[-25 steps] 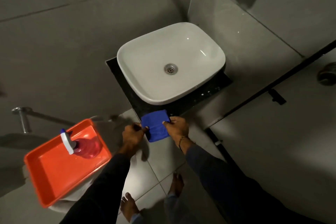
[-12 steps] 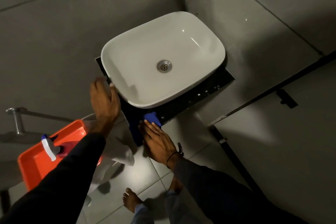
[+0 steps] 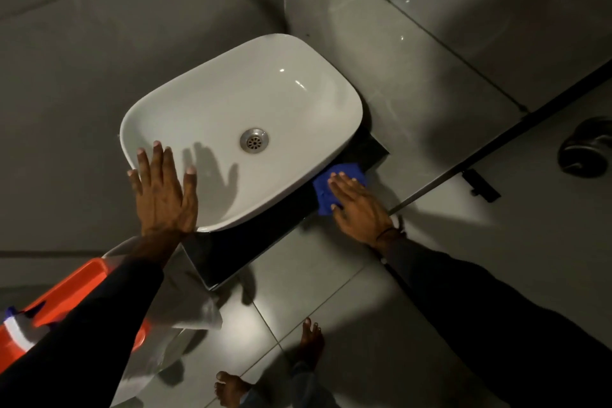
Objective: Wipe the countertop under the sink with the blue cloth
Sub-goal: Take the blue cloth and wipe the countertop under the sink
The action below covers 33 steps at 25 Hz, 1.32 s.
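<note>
Two hands work: the right hand presses flat on the blue cloth; the left hand lies spread on the sink. Soft and limp, the cloth likely slides best under the palm.

Countertop: bare dark strip open along near edge. Sink overhangs most of it. Wall closes the right end.

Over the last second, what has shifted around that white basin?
The right hand slid the blue cloth along the black countertop from front edge to right corner. The left hand released it and now rests flat on the white oval sink. Sink and orange tray stayed.
</note>
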Each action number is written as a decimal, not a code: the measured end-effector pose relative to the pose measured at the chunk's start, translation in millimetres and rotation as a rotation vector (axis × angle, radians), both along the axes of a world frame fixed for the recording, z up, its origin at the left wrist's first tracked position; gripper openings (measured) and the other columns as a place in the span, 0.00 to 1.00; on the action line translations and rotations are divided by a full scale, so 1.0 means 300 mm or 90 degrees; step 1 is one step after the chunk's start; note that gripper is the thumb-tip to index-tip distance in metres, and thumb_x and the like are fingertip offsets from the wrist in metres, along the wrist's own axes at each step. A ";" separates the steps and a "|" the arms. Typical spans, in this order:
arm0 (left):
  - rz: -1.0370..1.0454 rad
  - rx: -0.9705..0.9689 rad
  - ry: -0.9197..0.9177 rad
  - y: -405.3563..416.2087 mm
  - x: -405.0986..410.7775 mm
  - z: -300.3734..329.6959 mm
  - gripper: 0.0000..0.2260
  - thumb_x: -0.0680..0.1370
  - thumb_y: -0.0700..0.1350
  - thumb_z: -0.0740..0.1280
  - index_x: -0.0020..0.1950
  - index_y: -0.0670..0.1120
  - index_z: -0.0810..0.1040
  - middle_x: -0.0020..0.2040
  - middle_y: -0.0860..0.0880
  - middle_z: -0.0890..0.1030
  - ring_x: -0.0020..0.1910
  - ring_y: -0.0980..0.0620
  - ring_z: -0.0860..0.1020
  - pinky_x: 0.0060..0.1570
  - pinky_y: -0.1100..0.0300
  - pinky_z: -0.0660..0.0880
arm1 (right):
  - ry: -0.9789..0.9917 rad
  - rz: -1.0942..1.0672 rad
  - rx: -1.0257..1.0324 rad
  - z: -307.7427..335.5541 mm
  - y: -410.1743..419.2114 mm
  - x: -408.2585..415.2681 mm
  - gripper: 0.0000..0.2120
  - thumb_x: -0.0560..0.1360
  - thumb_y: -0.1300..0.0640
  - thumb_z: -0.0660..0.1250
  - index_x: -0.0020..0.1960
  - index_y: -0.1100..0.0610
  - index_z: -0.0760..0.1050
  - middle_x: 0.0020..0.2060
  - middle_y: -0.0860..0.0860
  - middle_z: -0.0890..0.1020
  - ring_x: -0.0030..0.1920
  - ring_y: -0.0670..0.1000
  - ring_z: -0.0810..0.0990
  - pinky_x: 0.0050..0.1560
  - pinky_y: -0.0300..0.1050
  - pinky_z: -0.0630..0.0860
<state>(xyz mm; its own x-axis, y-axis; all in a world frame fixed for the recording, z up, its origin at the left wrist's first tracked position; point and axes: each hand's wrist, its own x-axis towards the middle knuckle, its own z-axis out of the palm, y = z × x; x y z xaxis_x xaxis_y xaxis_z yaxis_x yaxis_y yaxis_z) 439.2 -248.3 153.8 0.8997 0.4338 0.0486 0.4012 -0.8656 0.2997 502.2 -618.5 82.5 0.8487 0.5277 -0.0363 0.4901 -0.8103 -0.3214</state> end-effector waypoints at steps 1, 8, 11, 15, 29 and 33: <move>0.001 0.002 -0.003 -0.006 0.003 0.000 0.33 0.85 0.60 0.47 0.83 0.39 0.59 0.86 0.43 0.56 0.86 0.40 0.48 0.83 0.38 0.45 | -0.005 -0.031 -0.031 0.007 -0.074 0.074 0.28 0.79 0.60 0.67 0.76 0.66 0.66 0.76 0.62 0.69 0.77 0.62 0.68 0.78 0.57 0.65; 0.004 -0.003 -0.001 -0.011 0.022 0.002 0.33 0.85 0.60 0.48 0.83 0.40 0.60 0.85 0.42 0.58 0.86 0.40 0.50 0.82 0.40 0.43 | 0.027 -0.104 -0.135 -0.011 -0.188 0.226 0.27 0.85 0.58 0.56 0.81 0.63 0.53 0.82 0.58 0.58 0.82 0.58 0.55 0.82 0.51 0.55; 0.002 0.003 -0.003 -0.018 0.022 0.000 0.33 0.85 0.60 0.48 0.83 0.40 0.60 0.85 0.44 0.58 0.86 0.40 0.49 0.83 0.39 0.43 | 0.059 -0.112 -0.086 -0.018 -0.103 0.113 0.28 0.84 0.61 0.57 0.81 0.64 0.53 0.82 0.59 0.57 0.83 0.59 0.52 0.83 0.52 0.52; 0.003 0.016 0.000 -0.028 0.035 -0.006 0.33 0.85 0.60 0.46 0.83 0.41 0.59 0.86 0.45 0.57 0.86 0.41 0.49 0.83 0.38 0.44 | 0.069 -0.028 0.016 0.002 0.060 -0.111 0.29 0.79 0.66 0.63 0.78 0.66 0.62 0.79 0.61 0.65 0.80 0.62 0.60 0.81 0.56 0.59; 0.334 -0.704 -0.008 -0.025 -0.538 -0.198 0.19 0.83 0.54 0.65 0.67 0.42 0.76 0.63 0.39 0.82 0.63 0.38 0.81 0.62 0.50 0.76 | 0.092 0.210 -0.048 -0.018 0.645 -0.631 0.35 0.80 0.57 0.61 0.82 0.59 0.49 0.83 0.56 0.52 0.83 0.57 0.47 0.81 0.50 0.40; 0.346 -0.855 0.076 -0.095 -0.602 -0.238 0.19 0.79 0.55 0.71 0.58 0.39 0.83 0.46 0.47 0.87 0.49 0.45 0.85 0.54 0.48 0.81 | 0.255 -0.013 0.172 0.040 0.670 -0.617 0.23 0.80 0.60 0.65 0.75 0.57 0.71 0.74 0.56 0.73 0.75 0.56 0.71 0.74 0.48 0.71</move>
